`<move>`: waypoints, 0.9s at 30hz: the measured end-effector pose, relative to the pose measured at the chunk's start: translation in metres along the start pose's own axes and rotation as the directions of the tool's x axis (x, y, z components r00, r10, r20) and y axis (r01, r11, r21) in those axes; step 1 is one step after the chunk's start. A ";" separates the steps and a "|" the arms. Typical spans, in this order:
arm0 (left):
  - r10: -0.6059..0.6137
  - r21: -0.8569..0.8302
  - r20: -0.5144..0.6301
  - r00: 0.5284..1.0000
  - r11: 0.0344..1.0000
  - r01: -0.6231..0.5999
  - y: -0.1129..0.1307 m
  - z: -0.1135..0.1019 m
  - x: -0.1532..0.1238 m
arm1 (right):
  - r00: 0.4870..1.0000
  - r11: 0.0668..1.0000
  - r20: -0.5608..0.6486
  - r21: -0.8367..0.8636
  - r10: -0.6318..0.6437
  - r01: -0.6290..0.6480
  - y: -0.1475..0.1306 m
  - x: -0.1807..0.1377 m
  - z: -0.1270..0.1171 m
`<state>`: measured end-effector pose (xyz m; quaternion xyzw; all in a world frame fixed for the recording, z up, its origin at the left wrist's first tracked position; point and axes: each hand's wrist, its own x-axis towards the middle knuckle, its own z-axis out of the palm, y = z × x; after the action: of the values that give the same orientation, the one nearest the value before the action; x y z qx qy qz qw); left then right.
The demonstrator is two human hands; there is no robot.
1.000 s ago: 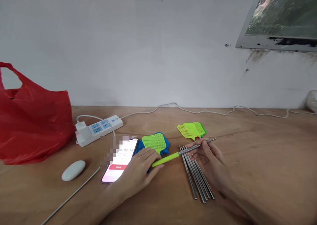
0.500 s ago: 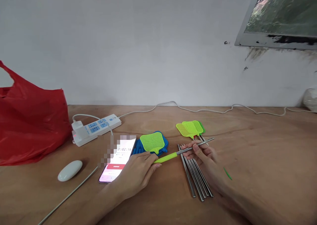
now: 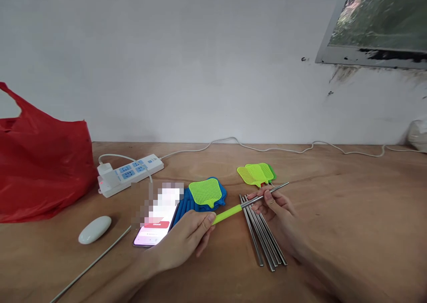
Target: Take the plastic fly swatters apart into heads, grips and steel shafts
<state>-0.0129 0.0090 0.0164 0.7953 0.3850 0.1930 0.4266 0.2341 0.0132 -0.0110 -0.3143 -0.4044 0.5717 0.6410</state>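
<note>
— Left grip [image 3: 187, 241]?
— Pinched shut on the near end of a lime plastic sleeve [image 3: 228, 214], thumb on top.
— Right grip [image 3: 276, 209]?
— Clamped on a thin steel rod [image 3: 278, 188], just past the sleeve's far end. One straight line: low at the left grip, rising away to the right, bare tip beyond the right grip.
— Underneath?
— A bundle of smooth steel rods [image 3: 263, 241], flat on the desk [image 3: 350, 214], crossing below the right grip.
— Room?
— Bare plywood, wide open right of the right grip. Crowded left of the left grip: phone [image 3: 155, 227] just beside, meshed swatter heads [image 3: 205, 192] behind, wall [image 3: 200, 72] at the desk's far edge.
</note>
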 end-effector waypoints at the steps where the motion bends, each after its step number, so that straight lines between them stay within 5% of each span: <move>1: -0.035 -0.090 0.021 0.999 0.995 0.036 0.000 -0.001 0.000 | 1.000 1.000 -0.008 0.010 0.006 -0.006 -0.001 0.002 -0.002; 5: -0.126 -0.312 0.068 0.990 0.939 0.141 -0.008 -0.011 0.000 | 0.982 0.996 -0.178 0.048 -0.066 0.075 -0.016 0.016 -0.017; 8: -0.149 -0.398 -0.020 0.989 0.908 0.129 -0.011 -0.017 0.003 | 0.950 0.986 -0.276 0.031 -0.147 0.161 -0.028 0.025 -0.026; 12: -0.056 -0.417 0.014 0.998 0.907 0.056 -0.006 -0.013 0.004 | 0.980 0.997 -0.183 -0.019 -0.080 0.078 -0.026 0.022 -0.017; 15: 0.001 -0.423 -0.069 0.998 0.906 -0.030 -0.002 -0.011 0.002 | 0.989 0.999 -0.148 -0.037 -0.022 0.017 -0.016 0.015 -0.008; 19: 0.010 -0.443 -0.191 0.981 0.891 -0.095 0.000 -0.014 -0.001 | 0.989 0.999 -0.142 -0.017 0.030 -0.032 -0.009 0.012 -0.009; 27: -0.015 -0.500 -0.259 0.966 0.858 -0.121 -0.014 -0.004 0.000 | 0.989 0.999 -0.142 -0.005 0.048 -0.049 -0.008 0.011 -0.013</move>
<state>-0.0222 0.0159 0.0072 0.6325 0.3492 0.4001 0.5638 0.2495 0.0236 -0.0087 -0.3667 -0.3527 0.5614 0.6527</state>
